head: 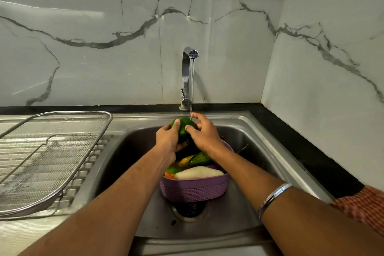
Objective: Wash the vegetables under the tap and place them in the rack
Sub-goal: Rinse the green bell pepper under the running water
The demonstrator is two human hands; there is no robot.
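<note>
hands — left hand [168,135], right hand [204,132] — grip green pepper [184,125] under tap [188,75].

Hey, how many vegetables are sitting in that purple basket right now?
5 visible in the basket: a white one in front, an orange one and a green one at left, a yellow one and a striped green one behind. Others may be hidden beneath.

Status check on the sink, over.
Both hands, left and right, grip green pepper under running tap. Rack holds nothing. More vegetables wait in purple basket. Nothing blocking.
</note>
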